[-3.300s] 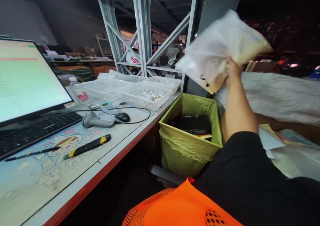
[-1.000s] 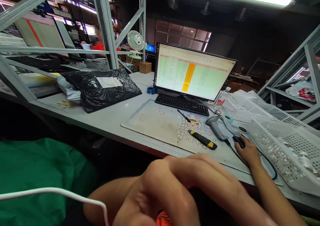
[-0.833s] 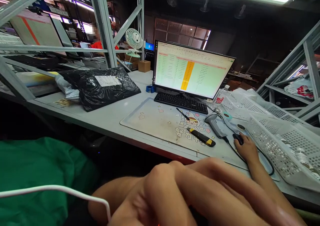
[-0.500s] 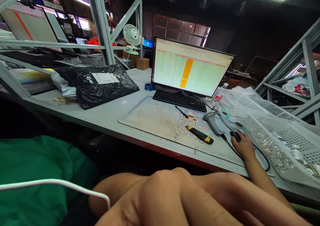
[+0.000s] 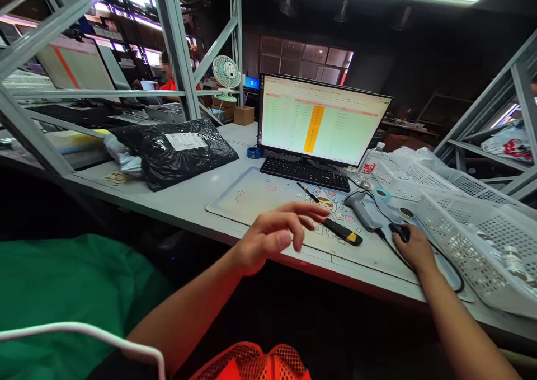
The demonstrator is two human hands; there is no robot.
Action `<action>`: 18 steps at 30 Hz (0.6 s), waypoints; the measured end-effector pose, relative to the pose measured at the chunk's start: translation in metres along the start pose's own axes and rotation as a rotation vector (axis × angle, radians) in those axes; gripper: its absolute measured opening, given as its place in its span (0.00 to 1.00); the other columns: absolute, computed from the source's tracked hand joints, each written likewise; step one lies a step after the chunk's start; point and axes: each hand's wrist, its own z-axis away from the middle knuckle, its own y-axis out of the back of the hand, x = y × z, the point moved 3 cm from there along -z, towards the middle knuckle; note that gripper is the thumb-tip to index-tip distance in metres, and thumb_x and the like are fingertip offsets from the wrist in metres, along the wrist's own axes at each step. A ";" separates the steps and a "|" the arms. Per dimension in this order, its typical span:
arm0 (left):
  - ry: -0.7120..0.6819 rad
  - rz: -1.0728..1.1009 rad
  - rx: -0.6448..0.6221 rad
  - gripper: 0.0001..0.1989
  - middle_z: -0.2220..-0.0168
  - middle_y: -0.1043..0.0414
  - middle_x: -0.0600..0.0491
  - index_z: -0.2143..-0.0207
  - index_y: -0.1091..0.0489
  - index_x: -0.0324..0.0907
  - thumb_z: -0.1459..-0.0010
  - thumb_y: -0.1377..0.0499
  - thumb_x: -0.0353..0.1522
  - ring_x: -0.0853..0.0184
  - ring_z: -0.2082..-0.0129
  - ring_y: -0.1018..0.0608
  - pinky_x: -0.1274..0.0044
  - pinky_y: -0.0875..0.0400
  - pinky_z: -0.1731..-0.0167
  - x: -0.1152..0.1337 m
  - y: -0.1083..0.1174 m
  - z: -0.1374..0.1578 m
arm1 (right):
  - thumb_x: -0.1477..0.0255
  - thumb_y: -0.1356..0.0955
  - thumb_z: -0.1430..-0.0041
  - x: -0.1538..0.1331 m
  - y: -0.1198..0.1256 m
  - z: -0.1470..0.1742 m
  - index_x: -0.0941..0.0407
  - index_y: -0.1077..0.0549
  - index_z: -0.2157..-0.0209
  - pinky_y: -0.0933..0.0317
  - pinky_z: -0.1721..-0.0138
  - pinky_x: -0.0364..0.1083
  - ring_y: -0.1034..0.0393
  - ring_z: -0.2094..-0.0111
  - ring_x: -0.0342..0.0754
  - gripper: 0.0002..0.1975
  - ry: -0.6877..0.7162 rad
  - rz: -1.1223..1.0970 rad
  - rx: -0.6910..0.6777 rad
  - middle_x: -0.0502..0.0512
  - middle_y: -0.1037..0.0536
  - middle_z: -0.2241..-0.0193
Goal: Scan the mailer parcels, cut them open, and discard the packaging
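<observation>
My left hand (image 5: 272, 235) hovers over the front edge of the desk mat (image 5: 235, 201), fingers bent and apart, with nothing in it. Just beyond its fingertips lies a black and yellow utility knife (image 5: 343, 232), partly covered by the hand. On the right side of the mat, my right hand (image 5: 415, 248) rests curled over a black computer mouse (image 5: 400, 232). A grey barcode scanner (image 5: 363, 212) lies left of the mouse. Behind the mat are a black keyboard (image 5: 304, 173) and a monitor (image 5: 325, 120) showing a spreadsheet with an orange column.
White perforated baskets (image 5: 465, 245) line the right side, the nearest with small bottles inside. A black plastic parcel (image 5: 184, 159) lies at left beside the metal frame (image 5: 176, 50). A pen (image 5: 307, 192), blue tape (image 5: 253, 153) and a plastic bottle (image 5: 372, 159) also sit on the desk.
My left hand has moved from close before the camera out over the mat's front edge. My right hand stays on the mouse. The view has shifted slightly.
</observation>
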 end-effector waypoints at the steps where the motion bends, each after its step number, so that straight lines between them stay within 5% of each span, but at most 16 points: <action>1: 0.030 -0.093 0.054 0.19 0.38 0.27 0.46 0.70 0.28 0.43 0.30 0.44 0.45 0.52 0.42 0.23 0.60 0.27 0.42 -0.012 0.016 0.000 | 0.50 0.37 0.42 0.000 0.000 0.000 0.63 0.28 0.43 0.33 0.42 0.61 0.27 0.48 0.65 0.36 0.002 0.002 0.001 0.71 0.22 0.50; 7: 0.338 -1.085 0.571 0.09 0.41 0.27 0.39 0.58 0.28 0.41 0.39 0.41 0.35 0.48 0.39 0.26 0.56 0.35 0.36 -0.070 0.181 0.024 | 0.51 0.39 0.40 -0.001 -0.003 0.001 0.59 0.28 0.40 0.34 0.40 0.61 0.28 0.45 0.64 0.35 0.030 0.003 -0.004 0.68 0.24 0.43; 11: 0.557 -1.485 0.880 0.27 0.26 0.48 0.34 0.40 0.34 0.38 0.41 0.37 0.37 0.37 0.26 0.46 0.47 0.51 0.30 -0.061 0.287 0.065 | 0.51 0.39 0.40 0.002 -0.008 0.000 0.59 0.27 0.42 0.33 0.42 0.61 0.26 0.47 0.64 0.34 0.005 0.009 -0.027 0.68 0.24 0.44; 14: 0.693 -1.377 1.212 0.44 0.23 0.61 0.34 0.29 0.49 0.38 0.40 0.37 0.48 0.34 0.25 0.56 0.47 0.54 0.30 -0.047 0.339 0.099 | 0.51 0.40 0.41 0.002 -0.010 0.000 0.61 0.28 0.42 0.33 0.41 0.61 0.27 0.46 0.65 0.35 0.023 0.005 -0.010 0.70 0.23 0.45; 18: 0.846 -1.059 1.414 0.53 0.31 0.45 0.28 0.30 0.55 0.26 0.40 0.38 0.54 0.32 0.31 0.39 0.53 0.41 0.34 -0.042 0.375 0.124 | 0.51 0.40 0.41 0.002 -0.011 -0.001 0.62 0.29 0.41 0.33 0.41 0.61 0.26 0.45 0.66 0.36 0.017 -0.002 0.002 0.70 0.23 0.45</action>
